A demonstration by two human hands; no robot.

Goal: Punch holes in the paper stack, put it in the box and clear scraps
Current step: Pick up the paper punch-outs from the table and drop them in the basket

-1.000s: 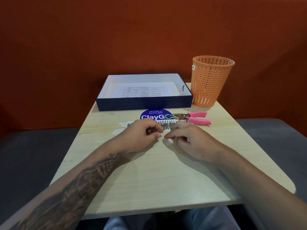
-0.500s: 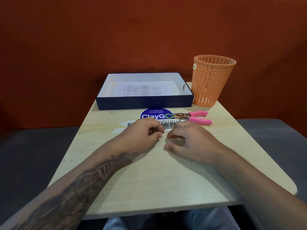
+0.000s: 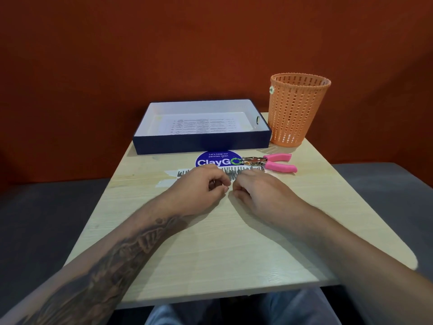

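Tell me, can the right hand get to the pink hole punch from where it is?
Probably yes. The pink hole punch lies in the open on the table, just beyond and to the right of the right hand, with nothing between them. The orange basket stands farther back, out of the way.

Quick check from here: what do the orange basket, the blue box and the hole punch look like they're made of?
Orange basket: moulded plastic, matte, judging by its uniform slotted lattice wall. Blue box: probably rigid cardboard, dark blue matte outside, white inside, with thin straight walls; printed paper lies in it. Hole punch: shiny metal head, seemingly steel, with pink handles that look like soft plastic or rubber sleeves.
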